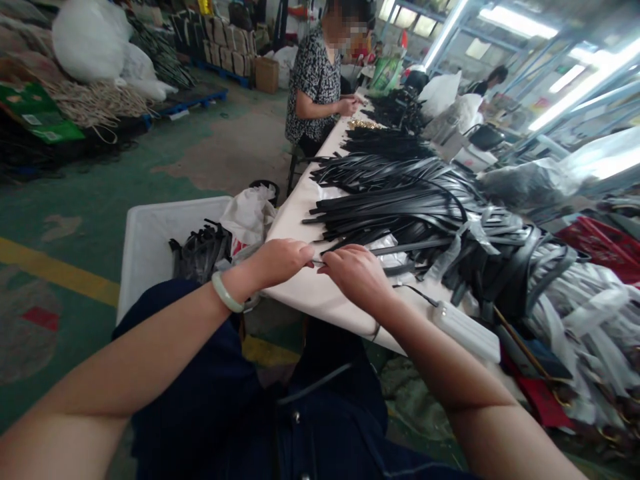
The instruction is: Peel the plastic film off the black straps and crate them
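My left hand (pixel 286 261), with a pale bangle (pixel 227 293) at its wrist, is closed with fingertips pinched over the near end of the white table (pixel 305 293). Just to its right my right hand (pixel 354 270) is closed too. Between the fingertips a small, thin piece shows, too small to make out clearly. Past my right hand, long black straps (pixel 390 210) lie in bundles across the table. One dark strap end reaches close to the fingers of my right hand.
A white bin (pixel 145 233) holding dark straps stands left of the table. A white power adapter (pixel 467 330) with a cable lies at the right edge. Another person (pixel 315 87) sits farther along the table. Wrapped bundles (pixel 595 320) pile up at right.
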Motion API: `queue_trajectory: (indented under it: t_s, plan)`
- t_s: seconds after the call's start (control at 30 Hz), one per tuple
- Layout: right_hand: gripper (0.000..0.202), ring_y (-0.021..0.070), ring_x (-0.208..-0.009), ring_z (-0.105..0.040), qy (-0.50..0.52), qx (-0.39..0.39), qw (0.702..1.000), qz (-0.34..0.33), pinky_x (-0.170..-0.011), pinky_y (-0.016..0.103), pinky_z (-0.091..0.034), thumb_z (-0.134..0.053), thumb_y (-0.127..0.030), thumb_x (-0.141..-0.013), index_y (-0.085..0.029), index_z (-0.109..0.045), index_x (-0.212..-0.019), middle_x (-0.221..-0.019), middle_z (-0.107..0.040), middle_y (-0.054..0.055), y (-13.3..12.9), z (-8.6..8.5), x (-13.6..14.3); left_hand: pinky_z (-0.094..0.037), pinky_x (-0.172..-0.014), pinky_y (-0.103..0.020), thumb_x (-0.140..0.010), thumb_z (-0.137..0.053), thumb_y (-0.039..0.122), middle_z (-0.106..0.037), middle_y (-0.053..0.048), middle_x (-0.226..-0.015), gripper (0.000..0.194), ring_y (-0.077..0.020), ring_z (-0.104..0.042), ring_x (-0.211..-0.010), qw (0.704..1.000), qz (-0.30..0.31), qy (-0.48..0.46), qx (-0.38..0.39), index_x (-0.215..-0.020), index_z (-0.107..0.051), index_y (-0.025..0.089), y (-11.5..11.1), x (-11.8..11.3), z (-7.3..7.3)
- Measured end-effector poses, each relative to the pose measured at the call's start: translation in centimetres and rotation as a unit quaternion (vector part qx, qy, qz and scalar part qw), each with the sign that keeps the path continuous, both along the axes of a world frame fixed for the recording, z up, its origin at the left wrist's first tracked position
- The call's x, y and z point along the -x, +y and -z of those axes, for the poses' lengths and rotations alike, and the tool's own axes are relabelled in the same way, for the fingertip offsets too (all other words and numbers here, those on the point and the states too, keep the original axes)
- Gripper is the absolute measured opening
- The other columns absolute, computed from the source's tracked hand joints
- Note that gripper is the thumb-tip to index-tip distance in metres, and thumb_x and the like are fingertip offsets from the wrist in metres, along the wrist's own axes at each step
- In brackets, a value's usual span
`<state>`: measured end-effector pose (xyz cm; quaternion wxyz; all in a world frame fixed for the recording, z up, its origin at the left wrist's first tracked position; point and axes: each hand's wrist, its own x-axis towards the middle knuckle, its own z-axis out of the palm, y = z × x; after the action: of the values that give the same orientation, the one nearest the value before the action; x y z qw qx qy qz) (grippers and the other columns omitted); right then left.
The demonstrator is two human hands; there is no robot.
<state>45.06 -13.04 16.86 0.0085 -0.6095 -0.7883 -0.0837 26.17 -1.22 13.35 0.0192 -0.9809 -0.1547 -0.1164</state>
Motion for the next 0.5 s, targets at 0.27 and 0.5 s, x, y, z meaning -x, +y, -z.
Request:
queue_trajectory:
  t_s: [0.27,0.5]
  plan:
    - [0.023,0.0182,-0.076,-0.062,-0.009,-0.003,0.999,0.036,-0.085,0.029,-0.034,-0.053,-0.03,-0.095,-0.017,-0.064,-0.081,-0.075,-0.068,0.004,-0.1,0.2,-1.7,-0.043,-0.066,-0.028,-0.097,-0.045,0.031,-0.069,-0.008,-0.086,0.024,-0.0215,-0.066,-0.082,0.999,0.029,0.009,0.034,-0.093,-0.061,0.014,1.6,-1.4,0.3]
    - [0.022,0.0203,-0.082,-0.065,-0.012,0.007,0.997,0.074,-0.089,0.029,-0.036,-0.055,-0.033,-0.094,-0.017,-0.067,-0.083,-0.077,-0.07,0.006,0.2,1.0,-2.4,-0.042,-0.065,-0.028,-0.097,-0.044,0.03,-0.069,-0.01,-0.088,0.024,-0.022,-0.066,-0.084,0.998,-0.043,0.022,0.047,-0.092,-0.062,0.014,2.1,-0.3,0.4]
